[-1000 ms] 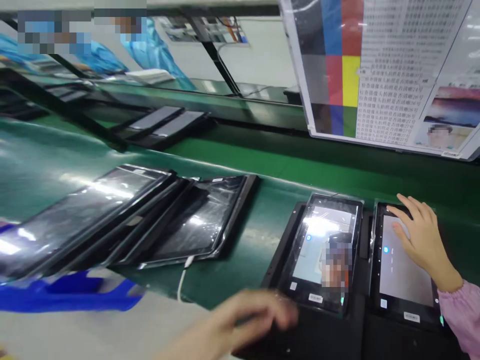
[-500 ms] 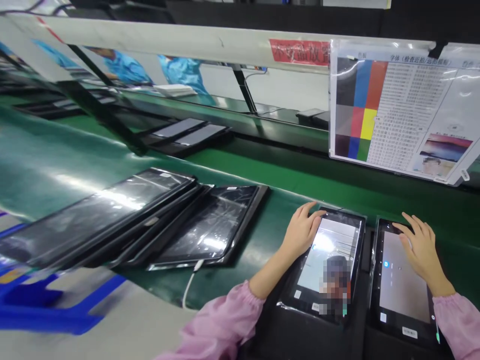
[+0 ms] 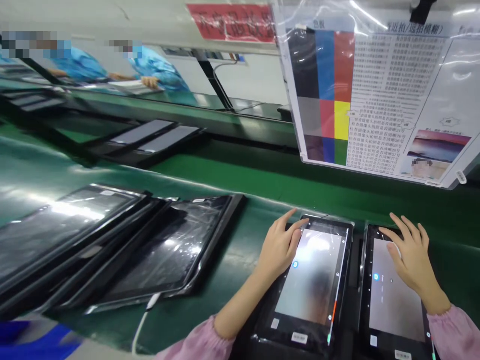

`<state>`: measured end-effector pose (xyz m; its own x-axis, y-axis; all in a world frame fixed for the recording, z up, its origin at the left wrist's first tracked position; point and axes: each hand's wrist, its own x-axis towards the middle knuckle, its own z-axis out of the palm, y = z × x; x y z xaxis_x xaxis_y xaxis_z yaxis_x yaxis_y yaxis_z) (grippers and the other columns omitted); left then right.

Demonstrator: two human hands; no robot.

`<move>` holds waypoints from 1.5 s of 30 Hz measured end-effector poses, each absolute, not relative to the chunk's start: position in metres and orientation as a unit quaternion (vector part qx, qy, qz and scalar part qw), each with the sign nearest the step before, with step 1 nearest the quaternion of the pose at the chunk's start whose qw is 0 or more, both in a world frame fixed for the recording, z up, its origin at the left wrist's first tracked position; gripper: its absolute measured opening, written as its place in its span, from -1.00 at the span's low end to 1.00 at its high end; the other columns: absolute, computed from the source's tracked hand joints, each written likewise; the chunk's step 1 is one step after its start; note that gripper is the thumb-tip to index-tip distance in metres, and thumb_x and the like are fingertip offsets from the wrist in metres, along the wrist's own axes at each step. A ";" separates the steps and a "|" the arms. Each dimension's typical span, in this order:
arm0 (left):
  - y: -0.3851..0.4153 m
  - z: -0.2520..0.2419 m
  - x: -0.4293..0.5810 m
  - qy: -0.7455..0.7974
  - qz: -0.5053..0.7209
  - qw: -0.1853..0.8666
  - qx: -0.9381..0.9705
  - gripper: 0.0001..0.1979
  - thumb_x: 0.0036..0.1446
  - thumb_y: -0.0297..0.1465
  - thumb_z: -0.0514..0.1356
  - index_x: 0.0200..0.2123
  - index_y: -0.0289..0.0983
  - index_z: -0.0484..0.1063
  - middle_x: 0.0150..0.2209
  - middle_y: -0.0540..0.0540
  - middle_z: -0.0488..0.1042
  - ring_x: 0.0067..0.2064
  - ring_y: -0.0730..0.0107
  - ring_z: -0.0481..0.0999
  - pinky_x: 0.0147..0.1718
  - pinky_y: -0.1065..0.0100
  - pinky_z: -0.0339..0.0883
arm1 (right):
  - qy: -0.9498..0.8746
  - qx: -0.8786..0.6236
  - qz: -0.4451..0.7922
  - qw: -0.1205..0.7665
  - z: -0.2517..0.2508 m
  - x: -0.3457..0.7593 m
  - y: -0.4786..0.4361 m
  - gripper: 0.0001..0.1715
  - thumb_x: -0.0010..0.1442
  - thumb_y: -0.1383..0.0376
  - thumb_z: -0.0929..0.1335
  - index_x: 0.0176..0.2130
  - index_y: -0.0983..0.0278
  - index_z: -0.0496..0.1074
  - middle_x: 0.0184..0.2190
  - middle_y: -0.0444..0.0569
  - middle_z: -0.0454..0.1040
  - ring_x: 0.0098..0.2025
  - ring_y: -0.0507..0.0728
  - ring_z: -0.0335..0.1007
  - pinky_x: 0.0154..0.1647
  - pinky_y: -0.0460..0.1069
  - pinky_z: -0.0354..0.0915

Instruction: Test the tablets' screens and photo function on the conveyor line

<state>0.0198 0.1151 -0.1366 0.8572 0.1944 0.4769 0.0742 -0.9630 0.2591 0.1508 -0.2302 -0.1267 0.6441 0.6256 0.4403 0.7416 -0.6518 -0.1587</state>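
Two lit tablets lie side by side in black holders at the lower right. My left hand (image 3: 279, 246) rests open on the upper left corner of the left tablet (image 3: 313, 282), fingers stretched over its edge. My right hand (image 3: 410, 252) lies open with spread fingers on the top of the right tablet (image 3: 393, 300). Both wrists show pink sleeves. Neither hand holds anything.
Several dark tablets (image 3: 165, 250) overlap in a row on the green conveyor belt (image 3: 243, 245) to the left, one with a white cable (image 3: 144, 317). A colour and text test chart (image 3: 375, 90) hangs above. People in blue coats (image 3: 153, 67) work at the far side.
My left hand came up from the lower edge and settled on the left tablet's upper corner. The view shifted. My right hand stayed on the right tablet.
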 end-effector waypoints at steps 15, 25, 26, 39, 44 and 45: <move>0.108 -0.134 -0.011 0.110 0.268 0.232 0.929 -0.54 0.47 -0.27 -0.11 0.07 -0.19 0.57 0.27 -0.25 0.36 0.25 0.06 0.41 0.23 -0.05 0.34 | -0.482 -0.832 -0.208 0.180 -0.124 0.112 -0.257 -0.43 0.52 0.01 0.03 0.19 0.01 0.45 0.47 -0.07 0.07 0.47 0.35 -0.07 0.42 0.42 -0.24; 0.104 -0.147 -0.072 0.074 0.282 0.134 0.947 -0.57 0.45 -0.31 -0.07 -0.02 -0.11 0.62 0.22 -0.22 0.42 0.16 0.00 0.45 0.09 -0.07 0.43 | -0.511 -0.833 -0.164 0.136 -0.127 0.085 -0.267 -0.47 0.52 0.10 0.07 0.09 0.04 0.52 0.42 -0.04 0.19 0.45 0.31 -0.03 0.39 0.37 -0.16; 0.103 -0.147 -0.072 0.074 0.288 0.123 0.947 -0.58 0.45 -0.31 -0.06 -0.02 -0.12 0.62 0.21 -0.23 0.42 0.16 -0.01 0.46 0.08 -0.08 0.43 | -0.513 -0.833 -0.160 0.131 -0.127 0.085 -0.266 -0.48 0.53 0.10 0.07 0.11 0.04 0.51 0.42 -0.03 0.19 0.45 0.31 -0.02 0.38 0.38 -0.14; 0.093 -0.138 -0.070 0.049 0.303 0.079 0.949 -0.58 0.45 -0.36 -0.04 -0.11 -0.16 0.66 0.16 -0.22 0.48 0.15 0.02 0.45 0.10 -0.03 0.43 | -0.494 -0.832 -0.195 0.160 -0.135 0.087 -0.271 -0.48 0.51 0.06 0.08 0.20 0.03 0.45 0.40 -0.01 0.22 0.39 0.34 0.12 0.37 0.39 -0.11; 0.092 -0.140 -0.067 0.026 0.295 0.072 0.952 -0.62 0.45 -0.34 0.02 -0.15 -0.20 0.66 0.14 -0.22 0.51 0.15 -0.03 0.45 0.10 -0.07 0.42 | -0.476 -0.828 -0.221 0.196 -0.134 0.090 -0.276 -0.50 0.51 0.16 0.07 0.18 0.07 0.44 0.35 0.04 0.26 0.33 0.34 0.21 0.33 0.36 -0.04; 0.092 -0.140 -0.067 0.026 0.294 0.072 0.953 -0.62 0.45 -0.33 0.01 -0.15 -0.19 0.66 0.14 -0.22 0.52 0.15 -0.02 0.45 0.10 -0.07 0.42 | -0.474 -0.828 -0.225 0.200 -0.133 0.090 -0.276 -0.50 0.51 0.17 0.07 0.18 0.08 0.44 0.35 0.05 0.27 0.33 0.35 0.21 0.32 0.36 -0.03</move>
<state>-0.0671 0.0919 -0.1403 0.8259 0.0915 0.5564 0.0063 -0.9882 0.1532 0.0899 -0.2758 -0.1330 0.4504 0.6940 0.5617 0.8740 -0.4711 -0.1188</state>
